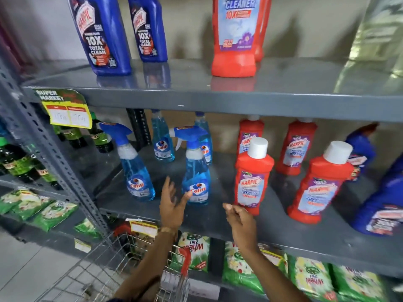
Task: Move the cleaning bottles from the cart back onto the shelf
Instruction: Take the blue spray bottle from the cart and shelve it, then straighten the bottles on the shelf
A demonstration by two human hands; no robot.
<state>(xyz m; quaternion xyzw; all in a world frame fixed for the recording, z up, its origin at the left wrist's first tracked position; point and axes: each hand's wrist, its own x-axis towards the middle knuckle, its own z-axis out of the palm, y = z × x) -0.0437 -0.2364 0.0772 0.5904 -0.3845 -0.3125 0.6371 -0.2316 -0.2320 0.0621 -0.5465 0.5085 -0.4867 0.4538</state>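
Note:
On the grey middle shelf (218, 223) stand blue Colin spray bottles; the front one (196, 171) is just beyond my left hand (171, 203), whose spread fingers hold nothing and sit beside its base. My right hand (238, 216) hovers empty over the shelf edge, fingers loosely curled, next to a red Harpic bottle (253, 177). Another Colin spray bottle (135, 166) stands further left. Several more red Harpic bottles (320, 184) stand to the right. The wire cart (104, 271) is below my arms; no bottles show in it.
The top shelf (218, 94) carries blue Harpic bottles (102, 35) and a red cleaner bottle (235, 35). Dark blue bottles (383, 203) fill the middle shelf's right end. Green detergent packets (239, 267) lie on the lower shelf. A perforated upright post (54, 153) stands on the left.

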